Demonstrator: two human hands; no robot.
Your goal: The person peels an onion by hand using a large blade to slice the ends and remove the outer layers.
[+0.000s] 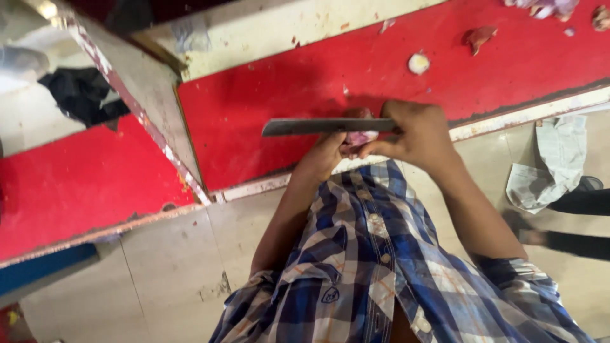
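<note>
One knife [321, 126], one onion [359, 136], two hands [416, 133]

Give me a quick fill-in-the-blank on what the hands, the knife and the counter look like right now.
1. The right hand grips a knife whose blade points toward the ____ side of the picture.
2. The left hand holds a small pinkish onion just ____ the blade.
3. The counter under the hands is coloured ____.
4. The person's shirt has a blue and white ____ pattern.

Missing words: left; below; red; checked
</note>
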